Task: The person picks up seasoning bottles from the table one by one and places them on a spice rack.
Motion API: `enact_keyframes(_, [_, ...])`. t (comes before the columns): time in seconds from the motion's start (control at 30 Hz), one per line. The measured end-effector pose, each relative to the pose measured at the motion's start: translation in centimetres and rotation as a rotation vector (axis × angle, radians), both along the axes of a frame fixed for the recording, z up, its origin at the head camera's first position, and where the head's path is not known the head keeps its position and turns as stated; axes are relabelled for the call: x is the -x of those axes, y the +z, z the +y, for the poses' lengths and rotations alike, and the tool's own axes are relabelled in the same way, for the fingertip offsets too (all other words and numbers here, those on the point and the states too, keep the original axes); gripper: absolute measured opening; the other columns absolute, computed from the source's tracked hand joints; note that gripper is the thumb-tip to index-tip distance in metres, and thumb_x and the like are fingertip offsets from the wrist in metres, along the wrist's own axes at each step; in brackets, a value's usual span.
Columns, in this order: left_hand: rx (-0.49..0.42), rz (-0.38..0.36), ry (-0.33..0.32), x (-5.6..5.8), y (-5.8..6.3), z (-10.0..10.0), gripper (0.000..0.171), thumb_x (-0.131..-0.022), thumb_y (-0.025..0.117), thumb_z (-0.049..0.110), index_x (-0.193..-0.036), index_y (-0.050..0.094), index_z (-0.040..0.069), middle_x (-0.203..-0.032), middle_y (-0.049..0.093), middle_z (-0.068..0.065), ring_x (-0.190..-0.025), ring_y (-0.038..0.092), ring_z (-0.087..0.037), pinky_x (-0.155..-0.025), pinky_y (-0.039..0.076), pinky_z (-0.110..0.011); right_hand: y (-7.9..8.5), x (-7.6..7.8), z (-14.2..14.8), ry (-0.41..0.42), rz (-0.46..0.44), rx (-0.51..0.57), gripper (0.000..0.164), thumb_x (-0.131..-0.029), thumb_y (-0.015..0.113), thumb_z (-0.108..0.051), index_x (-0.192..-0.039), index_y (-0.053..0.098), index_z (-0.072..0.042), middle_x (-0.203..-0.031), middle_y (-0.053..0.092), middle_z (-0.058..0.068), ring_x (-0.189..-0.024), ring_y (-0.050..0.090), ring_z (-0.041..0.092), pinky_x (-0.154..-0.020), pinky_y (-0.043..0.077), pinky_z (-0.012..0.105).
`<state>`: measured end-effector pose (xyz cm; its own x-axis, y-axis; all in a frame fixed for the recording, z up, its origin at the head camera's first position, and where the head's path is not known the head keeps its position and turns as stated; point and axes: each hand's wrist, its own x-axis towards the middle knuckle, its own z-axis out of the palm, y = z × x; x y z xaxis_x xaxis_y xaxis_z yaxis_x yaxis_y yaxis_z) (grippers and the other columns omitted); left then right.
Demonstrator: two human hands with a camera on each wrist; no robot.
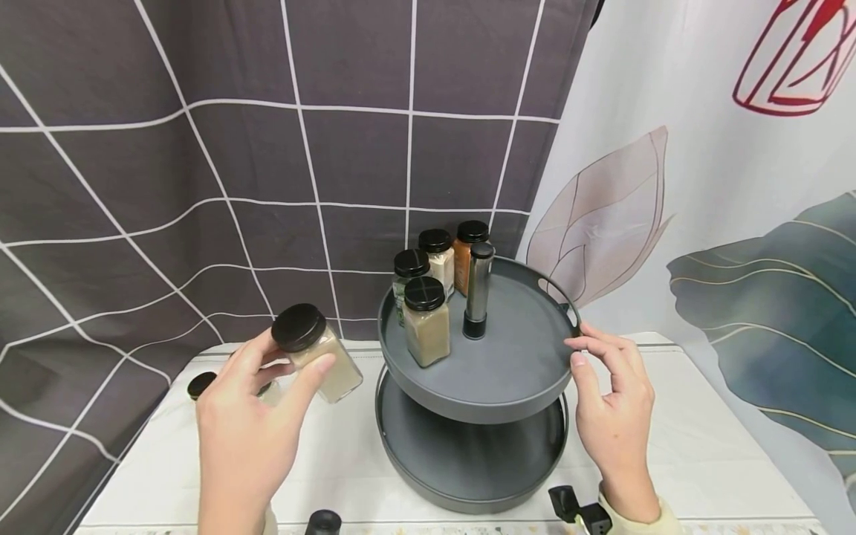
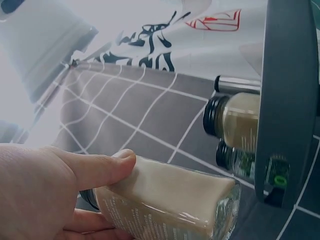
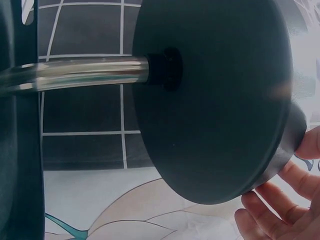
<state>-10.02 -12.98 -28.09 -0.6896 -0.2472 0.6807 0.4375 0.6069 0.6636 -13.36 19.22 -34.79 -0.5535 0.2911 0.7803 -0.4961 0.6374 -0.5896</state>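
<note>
Glass jar (image 1: pixel 342 371), gripped by the left hand (image 1: pixel 250 416), tilts base-right, left of the upper tray (image 1: pixel 515 360) the right hand (image 1: pixel 614 401) pinches.

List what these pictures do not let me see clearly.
Head: whatever is under the front black lid, cut by bottom edge.
Head: rear of the lower tray, hidden by the upper tray.
Head: whatever the leftmost lid tops, mostly behind the left hand.
Left wrist: print on held jar, too small.

The left hand (image 2: pixel 47 190) grips a glass jar (image 2: pixel 226 212) of pale powder (image 2: pixel 172 185), while beyond the hand other jars (image 2: pixel 242 122) stand on a grey tray (image 2: pixel 288 65).
</note>
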Motion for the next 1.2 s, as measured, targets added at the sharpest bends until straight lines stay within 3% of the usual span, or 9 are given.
enact_keyframes(0.27, [0.020,-0.003,-0.065,0.0,0.6,1.4,0.041,-0.071,0.081,0.019,-0.107,0.067,0.010,-0.092,0.064,0.009,-0.087,0.059,-0.004,-0.078,0.049,-0.017,0.0,0.0,0.2,-0.021,-0.018,-0.012,0.025,-0.086,0.057,-0.006,-0.107,0.071,-0.011,-0.110,0.063,0.007,-0.107,0.053,0.011,-0.088,0.035,0.016])
enact_keyframes(0.8, [0.058,0.126,-0.148,1.4,1.3,4.6,0.041,-0.073,0.080,0.025,-0.109,0.066,0.012,-0.091,0.066,0.004,-0.081,0.062,-0.007,-0.074,0.049,-0.018,0.1,-0.1,0.0,-0.025,0.036,0.048,0.020,-0.081,0.061,0.004,-0.094,0.074,-0.006,-0.099,0.065,0.011,-0.101,0.056,0.008,-0.086,0.037,0.016])
enact_keyframes(1.2, [0.065,0.119,-0.206,2.3,1.2,6.5,0.047,-0.076,0.076,0.034,-0.112,0.064,0.007,-0.094,0.065,0.002,-0.082,0.062,-0.010,-0.075,0.051,-0.021,2.4,-1.4,-1.9,-0.022,0.067,0.066,0.016,-0.079,0.060,0.008,-0.088,0.072,0.003,-0.095,0.064,0.021,-0.099,0.056,0.009,-0.087,0.038,0.016])
